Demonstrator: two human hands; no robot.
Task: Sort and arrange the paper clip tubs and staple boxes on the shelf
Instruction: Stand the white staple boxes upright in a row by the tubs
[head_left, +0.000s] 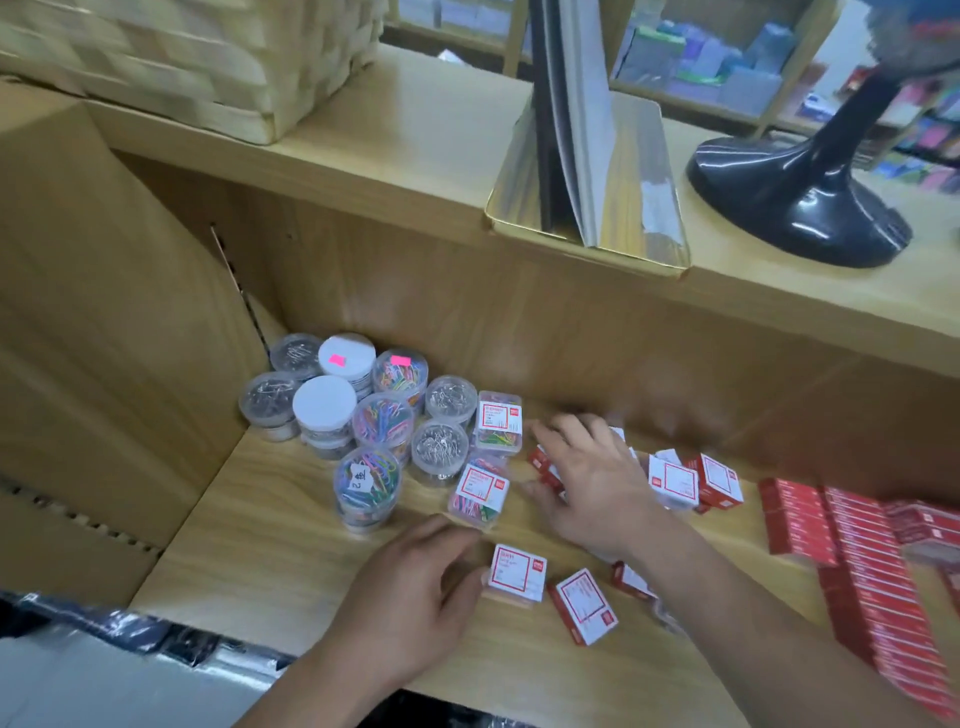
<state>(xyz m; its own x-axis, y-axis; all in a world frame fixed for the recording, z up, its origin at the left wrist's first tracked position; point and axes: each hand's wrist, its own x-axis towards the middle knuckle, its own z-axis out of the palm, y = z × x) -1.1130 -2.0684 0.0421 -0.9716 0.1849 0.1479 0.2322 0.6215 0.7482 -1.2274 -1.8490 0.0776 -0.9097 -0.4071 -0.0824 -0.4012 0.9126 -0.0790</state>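
Observation:
Several round clear paper clip tubs (376, 421) stand grouped at the back left of the wooden shelf (270, 545), some with coloured clips, some with silver ones. Two square clear clip boxes (497, 422) sit to their right. Loose red and white staple boxes (711, 480) lie scattered at the middle. My left hand (415, 597) touches a small clear box with a red and white label (517, 571) with thumb and fingertips. My right hand (587, 478) lies spread over a cluster of red staple boxes (543, 465), fingers curled on them; the boxes beneath are mostly hidden.
Long rows of red staple packs (857, 566) fill the shelf's right side. The upper shelf carries a woven basket (208, 62), a shiny file holder (592, 171) and a black fan base (800, 197). A wooden side panel (104, 312) bounds the left.

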